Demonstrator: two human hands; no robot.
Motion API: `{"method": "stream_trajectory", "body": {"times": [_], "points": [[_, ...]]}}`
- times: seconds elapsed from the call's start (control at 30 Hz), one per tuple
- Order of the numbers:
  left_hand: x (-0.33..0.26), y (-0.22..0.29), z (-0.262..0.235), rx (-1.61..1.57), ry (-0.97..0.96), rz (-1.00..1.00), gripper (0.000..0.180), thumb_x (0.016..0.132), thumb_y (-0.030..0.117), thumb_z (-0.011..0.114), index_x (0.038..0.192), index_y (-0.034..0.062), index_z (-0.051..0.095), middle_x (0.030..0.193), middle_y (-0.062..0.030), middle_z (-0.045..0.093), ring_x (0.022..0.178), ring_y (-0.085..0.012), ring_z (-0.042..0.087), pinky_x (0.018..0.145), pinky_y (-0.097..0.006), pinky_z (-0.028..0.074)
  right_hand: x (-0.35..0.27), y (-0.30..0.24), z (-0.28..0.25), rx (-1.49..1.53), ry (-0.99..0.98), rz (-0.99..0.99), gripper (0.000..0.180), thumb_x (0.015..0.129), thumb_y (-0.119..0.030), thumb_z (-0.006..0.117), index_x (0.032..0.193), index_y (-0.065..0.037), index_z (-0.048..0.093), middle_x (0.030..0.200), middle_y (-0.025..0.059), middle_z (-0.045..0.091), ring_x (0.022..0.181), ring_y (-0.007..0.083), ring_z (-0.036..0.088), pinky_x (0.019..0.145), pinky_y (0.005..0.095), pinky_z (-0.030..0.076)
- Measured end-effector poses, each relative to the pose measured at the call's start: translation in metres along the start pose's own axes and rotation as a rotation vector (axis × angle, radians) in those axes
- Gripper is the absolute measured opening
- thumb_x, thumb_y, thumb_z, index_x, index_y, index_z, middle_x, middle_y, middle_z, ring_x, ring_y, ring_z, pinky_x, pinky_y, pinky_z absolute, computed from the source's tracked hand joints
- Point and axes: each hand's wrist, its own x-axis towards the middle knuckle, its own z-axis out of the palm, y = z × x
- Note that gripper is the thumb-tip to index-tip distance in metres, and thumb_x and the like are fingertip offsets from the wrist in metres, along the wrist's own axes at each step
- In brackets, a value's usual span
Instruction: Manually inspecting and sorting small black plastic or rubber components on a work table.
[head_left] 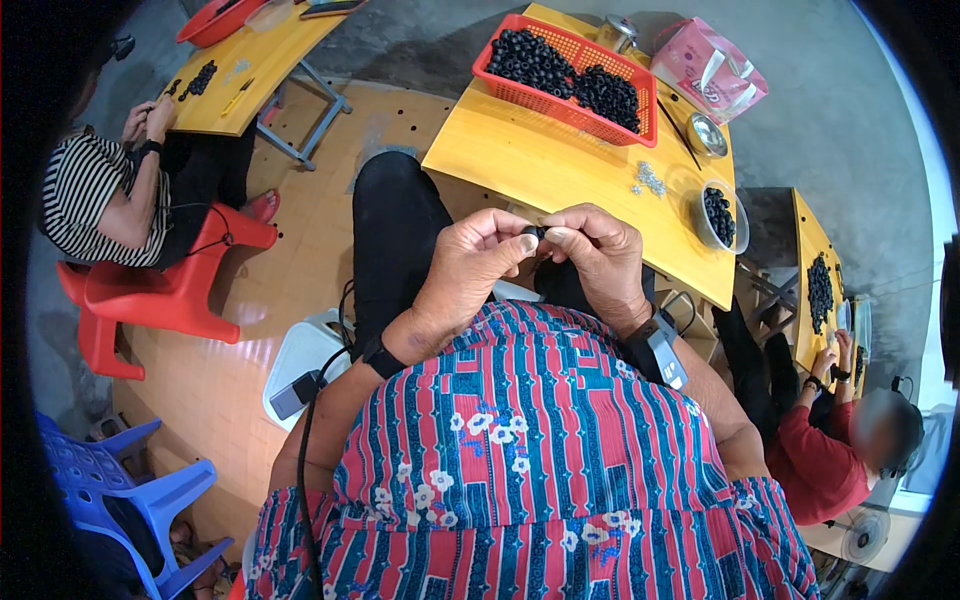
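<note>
Pinched between both my hands, just past my lap, is a small round black part [536, 232]; its exact kind I cannot make out. My left hand [478, 258] grips it from the left with thumb and fingers closed. From the other side my right hand [597, 255] holds it with thumb and forefinger. Beyond them, on the yellow table [500, 135], stands a red plastic basket [585, 62] with many black ring-like parts. A clear round tub [741, 240] of similar black parts is to the right, near a small pile of clear bits [650, 178].
Farther back are a metal bowl [707, 136], a dark thin stick [680, 135], a lidded jar [616, 34] and a pink bag [710, 70]. Co-workers sit at other tables, one on a red stool [160, 295] at left. A blue chair [130, 490] stands lower left; a cable [308, 450] runs along my left arm.
</note>
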Motion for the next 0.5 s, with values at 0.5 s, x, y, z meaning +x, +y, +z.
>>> {"method": "stream_trajectory", "body": {"times": [0.5], "points": [[0.0028,-0.0055,-0.0028,0.175,0.014,0.108,0.011,0.086,0.006,0.064,0.096,0.0011,0.062,0.079,0.0019,0.059,0.069,-0.0027,0.052,0.061,-0.018,0.044,0.0060,-0.0027,-0.0090,0.062,-0.104,0.114,0.008,0.083,0.003,0.063,0.091,0.002,0.065,0.080,0.0043,0.065,0.069,0.0086,0.059,0.064,0.0210,0.050]]}}
